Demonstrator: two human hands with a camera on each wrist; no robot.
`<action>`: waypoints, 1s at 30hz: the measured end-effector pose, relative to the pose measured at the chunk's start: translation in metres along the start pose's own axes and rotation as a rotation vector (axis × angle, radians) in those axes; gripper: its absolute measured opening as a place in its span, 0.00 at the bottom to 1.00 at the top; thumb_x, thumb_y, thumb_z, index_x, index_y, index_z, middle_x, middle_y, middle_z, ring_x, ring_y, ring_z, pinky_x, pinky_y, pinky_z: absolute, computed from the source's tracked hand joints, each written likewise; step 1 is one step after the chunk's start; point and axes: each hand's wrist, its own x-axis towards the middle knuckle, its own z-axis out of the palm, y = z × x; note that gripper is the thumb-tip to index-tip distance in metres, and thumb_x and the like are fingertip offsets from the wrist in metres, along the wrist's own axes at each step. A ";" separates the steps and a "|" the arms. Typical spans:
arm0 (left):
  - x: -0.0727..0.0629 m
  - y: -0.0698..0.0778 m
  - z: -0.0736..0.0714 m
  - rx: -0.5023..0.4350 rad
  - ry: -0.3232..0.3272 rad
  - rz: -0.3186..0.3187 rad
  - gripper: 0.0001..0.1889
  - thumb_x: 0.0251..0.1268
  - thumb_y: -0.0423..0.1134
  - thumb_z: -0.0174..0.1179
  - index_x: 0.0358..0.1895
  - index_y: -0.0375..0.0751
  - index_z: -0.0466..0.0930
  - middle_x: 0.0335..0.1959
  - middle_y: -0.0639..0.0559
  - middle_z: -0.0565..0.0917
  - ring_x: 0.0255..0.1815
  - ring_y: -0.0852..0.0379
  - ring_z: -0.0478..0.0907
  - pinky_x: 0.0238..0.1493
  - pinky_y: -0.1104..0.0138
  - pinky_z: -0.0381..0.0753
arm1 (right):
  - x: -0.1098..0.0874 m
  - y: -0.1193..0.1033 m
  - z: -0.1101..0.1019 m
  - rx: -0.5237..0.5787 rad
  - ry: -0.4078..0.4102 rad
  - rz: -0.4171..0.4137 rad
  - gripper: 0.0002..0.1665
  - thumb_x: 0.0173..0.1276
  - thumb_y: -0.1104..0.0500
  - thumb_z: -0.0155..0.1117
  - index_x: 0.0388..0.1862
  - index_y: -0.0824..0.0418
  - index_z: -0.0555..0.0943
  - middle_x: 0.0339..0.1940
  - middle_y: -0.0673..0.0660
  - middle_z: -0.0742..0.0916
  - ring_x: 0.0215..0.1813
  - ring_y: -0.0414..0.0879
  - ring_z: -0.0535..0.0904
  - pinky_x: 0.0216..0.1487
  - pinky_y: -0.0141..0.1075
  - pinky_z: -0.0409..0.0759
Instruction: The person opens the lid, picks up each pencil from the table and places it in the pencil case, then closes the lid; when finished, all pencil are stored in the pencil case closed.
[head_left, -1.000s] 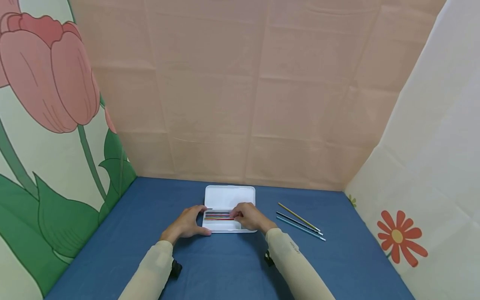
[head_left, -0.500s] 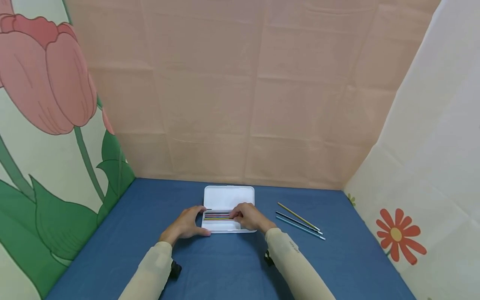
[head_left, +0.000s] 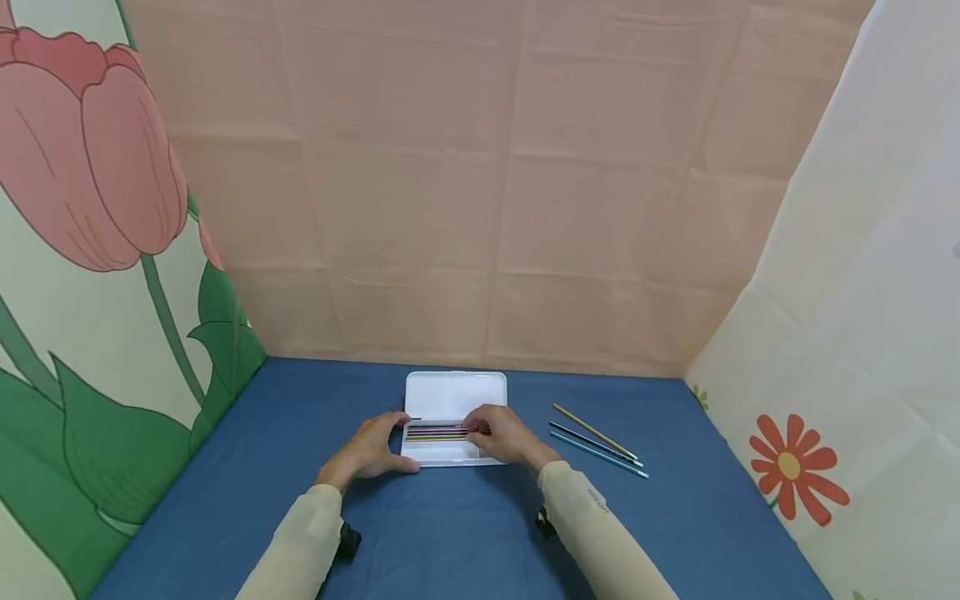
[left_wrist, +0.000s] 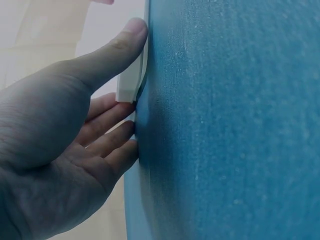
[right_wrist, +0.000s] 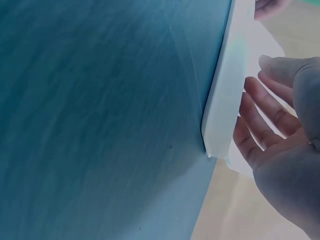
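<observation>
Left hand: (head_left: 369, 447) thumb and fingers stood well apart, holding the left end of a white rectangular hinged case (head_left: 438, 456).
Right hand: (head_left: 504, 433) fingers bent, thumb and index tips close together over slender multicoloured pencils (head_left: 437, 432); whether they pinched one could not be told.
Case: sat on blue cloth (head_left: 450, 533), lid (head_left: 455, 396) folded back, pencils lengthwise inside.

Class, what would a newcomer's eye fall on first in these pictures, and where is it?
Probably the huge pink tulip on the backdrop at the head view's left edge. Next, the open white case in the middle of the blue table, with the left hand at its left end and the right hand over its right part.
</observation>
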 end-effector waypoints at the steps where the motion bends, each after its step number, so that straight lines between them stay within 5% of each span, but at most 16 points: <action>1: 0.000 0.000 0.000 0.002 0.001 0.003 0.49 0.57 0.49 0.90 0.80 0.36 0.75 0.82 0.33 0.77 0.84 0.29 0.72 0.85 0.32 0.71 | -0.001 0.001 -0.001 0.000 0.004 -0.008 0.14 0.83 0.59 0.72 0.62 0.59 0.91 0.56 0.54 0.94 0.52 0.44 0.87 0.63 0.45 0.91; 9: -0.001 0.000 -0.001 -0.006 0.013 0.009 0.49 0.57 0.48 0.90 0.80 0.36 0.75 0.82 0.33 0.77 0.83 0.30 0.73 0.84 0.32 0.72 | -0.016 0.006 -0.008 0.003 0.030 -0.032 0.17 0.84 0.56 0.72 0.66 0.60 0.89 0.60 0.56 0.93 0.60 0.48 0.88 0.70 0.53 0.90; 30: -0.001 -0.003 0.001 -0.011 0.014 -0.006 0.49 0.57 0.49 0.90 0.80 0.38 0.76 0.82 0.34 0.77 0.84 0.30 0.72 0.84 0.31 0.71 | -0.060 0.019 -0.029 0.011 0.133 -0.015 0.24 0.85 0.54 0.71 0.72 0.64 0.85 0.67 0.61 0.91 0.69 0.59 0.88 0.72 0.62 0.87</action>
